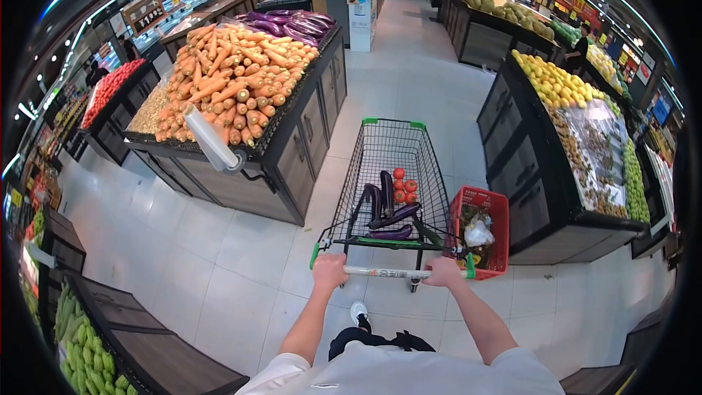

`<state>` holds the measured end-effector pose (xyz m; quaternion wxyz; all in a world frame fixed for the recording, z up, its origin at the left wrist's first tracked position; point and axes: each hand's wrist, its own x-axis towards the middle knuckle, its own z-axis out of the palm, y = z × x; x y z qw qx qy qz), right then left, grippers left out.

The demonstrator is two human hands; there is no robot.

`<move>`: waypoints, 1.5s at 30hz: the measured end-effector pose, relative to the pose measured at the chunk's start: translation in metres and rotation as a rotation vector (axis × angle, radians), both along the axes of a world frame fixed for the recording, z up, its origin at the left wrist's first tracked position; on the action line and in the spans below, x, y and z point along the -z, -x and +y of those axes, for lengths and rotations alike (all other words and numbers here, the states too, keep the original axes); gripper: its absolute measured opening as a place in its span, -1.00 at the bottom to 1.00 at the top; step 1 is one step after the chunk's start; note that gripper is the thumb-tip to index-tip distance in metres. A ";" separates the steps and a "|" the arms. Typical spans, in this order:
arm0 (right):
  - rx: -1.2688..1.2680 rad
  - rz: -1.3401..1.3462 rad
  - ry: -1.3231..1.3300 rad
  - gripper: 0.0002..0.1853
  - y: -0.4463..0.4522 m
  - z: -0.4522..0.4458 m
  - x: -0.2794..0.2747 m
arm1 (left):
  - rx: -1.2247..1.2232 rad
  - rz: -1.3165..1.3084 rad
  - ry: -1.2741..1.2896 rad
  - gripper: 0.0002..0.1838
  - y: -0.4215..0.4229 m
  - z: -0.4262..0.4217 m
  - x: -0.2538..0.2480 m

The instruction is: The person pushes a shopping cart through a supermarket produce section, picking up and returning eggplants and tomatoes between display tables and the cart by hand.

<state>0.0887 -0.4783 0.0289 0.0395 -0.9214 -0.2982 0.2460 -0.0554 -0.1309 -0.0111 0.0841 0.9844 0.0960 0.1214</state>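
Both of my hands grip the handlebar [387,273] of a wire shopping cart [352,197] with green corner pieces. My left hand [330,271] is wrapped round its left end, and my right hand [443,271] round its right end. Inside the basket lie several dark purple eggplants [387,194], some long and thin. Several red tomatoes [399,185] sit together just right of them. Against the cart's right side, on the floor, stands a red plastic crate [497,238] with a white plastic bag [479,232] and greenery in it.
On the left, a display stand [292,168] bears piled carrots [234,80], eggplants [292,25] and a plastic bag roll [212,139]. At right, another stand [523,175] holds yellow fruit [556,84]. Green vegetables [88,358] lie at lower left. A tiled aisle [409,88] runs ahead between stands.
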 end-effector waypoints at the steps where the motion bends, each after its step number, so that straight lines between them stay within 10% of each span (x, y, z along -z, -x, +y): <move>1: 0.001 -0.010 0.022 -0.57 -0.017 0.009 -0.003 | 0.021 -0.006 0.013 -0.80 -0.018 0.008 0.001; 45: 0.079 -0.201 -0.143 -0.70 -0.773 0.256 0.013 | 0.075 -0.094 0.081 -0.82 -0.799 0.257 -0.001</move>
